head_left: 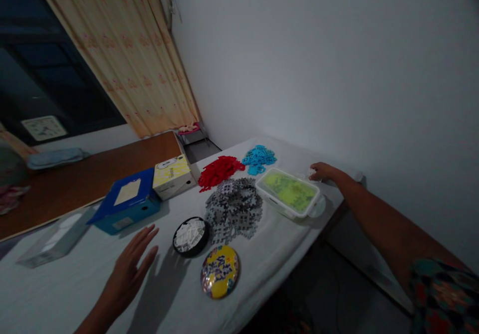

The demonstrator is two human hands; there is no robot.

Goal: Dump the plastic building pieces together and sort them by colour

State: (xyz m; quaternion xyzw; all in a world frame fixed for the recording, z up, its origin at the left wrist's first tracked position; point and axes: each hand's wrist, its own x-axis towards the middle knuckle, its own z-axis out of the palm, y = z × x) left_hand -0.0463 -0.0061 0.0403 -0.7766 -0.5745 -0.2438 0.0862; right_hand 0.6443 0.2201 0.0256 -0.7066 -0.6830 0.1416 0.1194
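Note:
My left hand [130, 266] hovers over the table with its fingers apart and nothing in it. Just right of it stands a round black tin [191, 236] filled with white pieces, and nearer me lies a round yellow lid [220, 272]. At the far right my right hand [320, 171] is closed near the table's wall side. Something pale shows at its fingertips, too small to name. Close to that hand sits a lidded clear container [288, 192] with yellow-green pieces inside. A pile of grey interlocking pieces [235, 208] spreads across the middle.
Red pieces [220, 172] and blue pieces [258, 158] lie heaped toward the back. Along the left stand a blue box [125, 199], a yellow-and-white box [172, 177] and a clear plastic box [56, 239]. A white wall [318, 65] borders the table's far right side.

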